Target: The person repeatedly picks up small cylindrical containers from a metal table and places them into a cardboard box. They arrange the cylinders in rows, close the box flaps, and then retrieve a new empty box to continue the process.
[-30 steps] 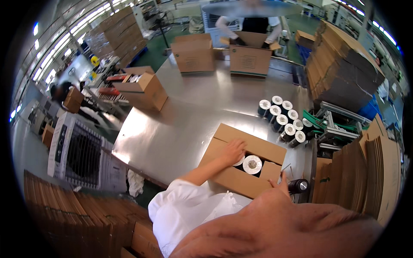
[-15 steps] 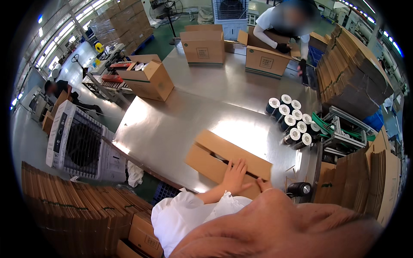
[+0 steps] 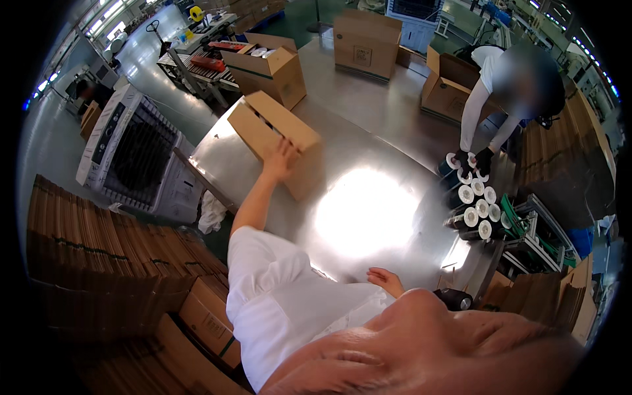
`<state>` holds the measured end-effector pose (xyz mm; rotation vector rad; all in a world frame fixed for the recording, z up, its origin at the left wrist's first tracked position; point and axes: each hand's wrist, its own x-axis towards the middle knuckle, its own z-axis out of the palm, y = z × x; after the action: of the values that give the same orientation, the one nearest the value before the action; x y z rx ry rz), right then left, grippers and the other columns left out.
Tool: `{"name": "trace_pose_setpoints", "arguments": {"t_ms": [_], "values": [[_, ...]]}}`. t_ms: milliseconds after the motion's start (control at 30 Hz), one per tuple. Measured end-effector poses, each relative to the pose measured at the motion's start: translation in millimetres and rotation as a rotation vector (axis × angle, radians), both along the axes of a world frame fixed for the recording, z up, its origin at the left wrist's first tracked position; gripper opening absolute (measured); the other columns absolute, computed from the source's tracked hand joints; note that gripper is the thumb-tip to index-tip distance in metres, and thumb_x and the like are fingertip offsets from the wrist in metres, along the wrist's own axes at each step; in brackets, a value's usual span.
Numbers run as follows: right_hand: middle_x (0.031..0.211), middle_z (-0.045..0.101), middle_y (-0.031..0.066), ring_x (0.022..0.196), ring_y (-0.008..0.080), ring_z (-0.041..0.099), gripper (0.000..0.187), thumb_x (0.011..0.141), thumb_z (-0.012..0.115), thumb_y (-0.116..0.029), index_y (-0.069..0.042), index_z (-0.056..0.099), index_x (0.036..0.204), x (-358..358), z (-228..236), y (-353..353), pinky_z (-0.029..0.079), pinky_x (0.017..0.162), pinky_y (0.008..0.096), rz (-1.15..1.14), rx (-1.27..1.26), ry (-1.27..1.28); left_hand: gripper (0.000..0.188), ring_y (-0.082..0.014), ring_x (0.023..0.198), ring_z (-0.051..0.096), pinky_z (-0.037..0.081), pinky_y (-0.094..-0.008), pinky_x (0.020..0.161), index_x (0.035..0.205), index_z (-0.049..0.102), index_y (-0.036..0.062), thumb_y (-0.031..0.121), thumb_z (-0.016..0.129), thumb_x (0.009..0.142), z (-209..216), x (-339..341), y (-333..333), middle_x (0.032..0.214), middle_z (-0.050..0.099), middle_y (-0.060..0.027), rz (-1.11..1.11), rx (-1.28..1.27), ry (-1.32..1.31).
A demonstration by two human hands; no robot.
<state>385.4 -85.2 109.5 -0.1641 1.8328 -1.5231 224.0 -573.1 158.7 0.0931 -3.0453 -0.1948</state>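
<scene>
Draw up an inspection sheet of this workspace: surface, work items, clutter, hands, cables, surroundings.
Surface: shiny metal table, strong glare
Work items: brown carton, narrow slit along its top
Clutter: white-topped spools and black cylinder at right
Left hand: on the carton
Right hand: apart from the carton, nothing seen in it
Cables: green strands by metal frame, possibly cables
Surroundings: co-worker with gloved hands at the spools; stacked flat cardboard; white air cooler

Four tabletop cartons [image 3: 289, 124] (plus two bare hands [image 3: 282, 160])

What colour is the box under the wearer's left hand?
Light brown; the box shows in the head view.
</scene>
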Motion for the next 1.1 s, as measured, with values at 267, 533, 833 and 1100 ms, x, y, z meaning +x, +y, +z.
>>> {"name": "trace_pose_setpoints", "arguments": {"t_ms": [267,533,833,1100], "values": [[0.095,0.066,0.0074,0.084,0.0172,0.064,0.029,0.092,0.058,-0.025,-0.003,0.060,0.111,36,-17,91,0.052,0.071,0.0293,-0.611,0.054,-0.138,0.062,-0.0374,0.121,0.043,0.039,-0.0416,0.100,0.132,0.035,-0.0008,0.023,0.062,0.082,-84,-70,105,0.135,0.038,-0.0224,0.232,0.535,-0.072],[0.097,0.060,0.0134,0.098,0.0315,0.056,0.011,0.079,0.061,-0.006,-0.003,0.060,0.090,10,193,263,0.045,0.086,0.0362,-1.105,0.938,1.181,0.050,-0.0332,0.111,0.053,0.043,-0.0396,0.096,0.118,0.057,0.0032,0.034,0.064,0.080,-175,80,258,0.120,0.056,-0.0199,-0.659,0.363,-0.544],[0.148,0.025,0.0056,0.137,0.0296,0.020,0.050,0.083,0.065,-0.026,-0.024,0.049,0.131,-28,370,465,0.029,0.108,0.0477,-0.785,2.204,0.784,0.045,-0.0357,0.108,0.055,0.043,-0.0419,0.094,0.115,0.058,0.0005,0.027,0.064,0.080,-141,129,252,0.115,0.058,-0.0215,-0.709,0.419,-0.523],[0.135,0.044,0.0082,0.123,0.0302,0.042,0.041,0.084,0.066,-0.027,-0.023,0.056,0.123,-71,395,501,0.034,0.103,0.0460,-0.697,1.858,0.379,0.044,-0.0355,0.107,0.055,0.044,-0.0422,0.093,0.116,0.057,0.0013,0.025,0.064,0.080,-98,119,264,0.116,0.058,-0.0202,-0.677,0.355,-0.470]]}}
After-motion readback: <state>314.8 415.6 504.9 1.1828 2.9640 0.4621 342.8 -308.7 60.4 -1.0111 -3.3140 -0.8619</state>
